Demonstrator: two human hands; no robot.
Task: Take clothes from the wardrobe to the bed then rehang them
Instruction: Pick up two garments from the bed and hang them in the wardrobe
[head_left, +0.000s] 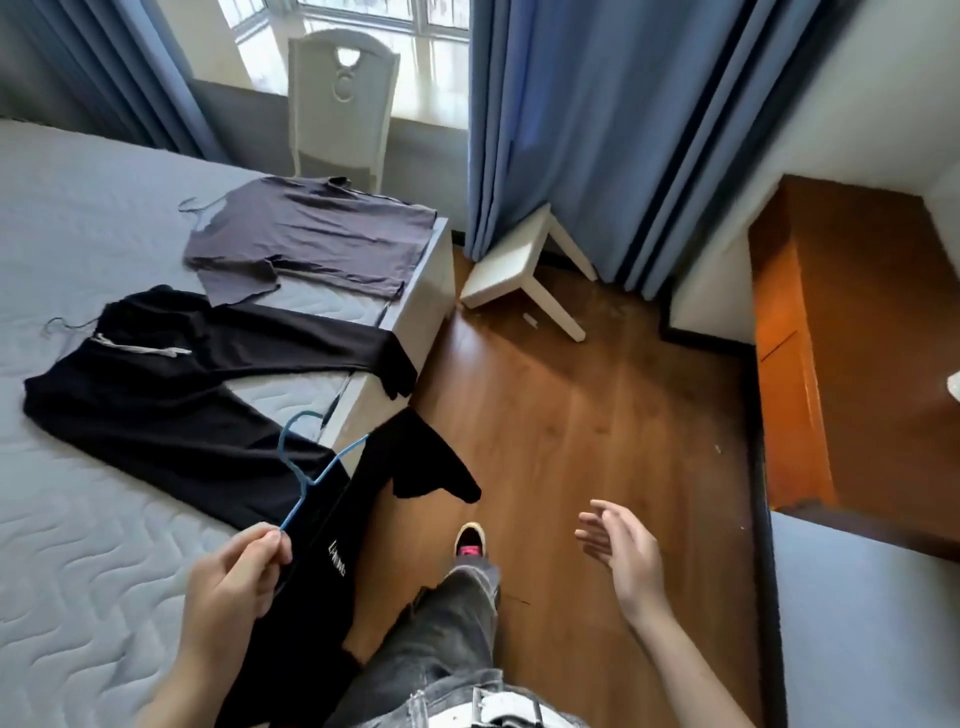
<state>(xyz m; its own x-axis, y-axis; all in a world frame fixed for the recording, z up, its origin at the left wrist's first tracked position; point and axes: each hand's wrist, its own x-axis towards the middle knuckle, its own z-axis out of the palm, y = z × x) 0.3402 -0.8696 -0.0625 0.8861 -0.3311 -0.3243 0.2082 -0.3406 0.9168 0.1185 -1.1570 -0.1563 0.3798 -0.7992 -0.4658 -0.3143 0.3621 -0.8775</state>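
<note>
Now blue hanger (311, 470) in left hand (236, 577)

Three garments: a black garment (332, 519) hanging from the left hand's (234, 577) fingers (270, 540), trousers (156, 395) just beyond those fingers, a shirt (311, 234) farther beyond. Three hangers: a blue hanger (311, 470) pinched in the fingers, a wire hanger (62, 326) at the trousers, another at the shirt. Two hands, the right hand (623, 556) with fingers spread. One bed (78, 234), one chair (343, 104), one stool (511, 260), two curtains (597, 130), one shoe (470, 540).
</note>
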